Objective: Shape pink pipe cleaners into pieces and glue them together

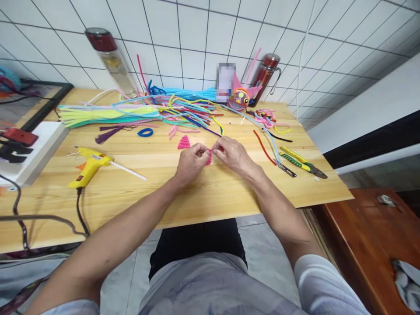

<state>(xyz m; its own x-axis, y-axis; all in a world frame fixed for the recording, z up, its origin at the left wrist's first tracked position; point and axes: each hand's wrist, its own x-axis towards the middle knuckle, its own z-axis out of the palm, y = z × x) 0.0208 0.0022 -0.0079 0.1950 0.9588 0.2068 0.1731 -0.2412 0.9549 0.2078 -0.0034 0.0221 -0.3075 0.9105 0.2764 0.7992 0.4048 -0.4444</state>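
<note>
Head view: left fingers (203, 149) and right fingers (219, 148) pinch a pink piece (209, 159) between them.

Home-like craft corner, white tiled wall (192, 26), wooden table (203, 192), glue gun (90, 166)

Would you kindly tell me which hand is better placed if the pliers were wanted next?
Probably the right hand: the pliers lie on its side, with the left hand farther off. Both hands are at the small pink piece.

Left fingers (202, 149) and right fingers (220, 145) hold a pink piece (209, 159) (glue gun (91, 165) aside).
</note>
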